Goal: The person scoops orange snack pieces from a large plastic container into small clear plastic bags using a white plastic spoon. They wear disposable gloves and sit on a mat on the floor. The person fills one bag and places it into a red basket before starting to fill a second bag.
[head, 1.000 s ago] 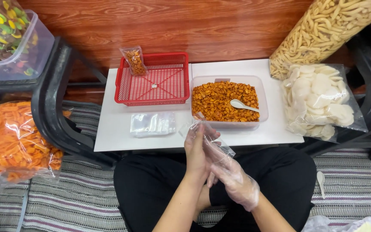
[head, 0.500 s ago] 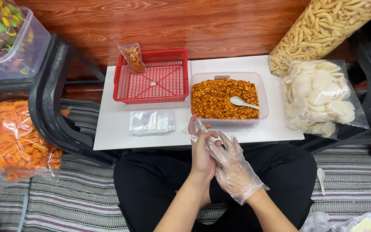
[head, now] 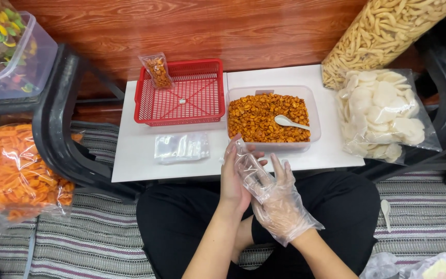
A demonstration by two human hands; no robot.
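Free room and obstacles on the low white table, seen from above your lap.

Your left hand and gloved right hand meet at the table's near edge, just in front of the clear tub of orange snack, which blocks any straight reach forward. A white spoon lies in it. To its left the red basket fills the far half of the table, a small filled packet leaning on its rim. The stack of clear bags lies near the front; bare tabletop lies open around it. On your right, the bag of white crackers overhangs the edge and closes that side.
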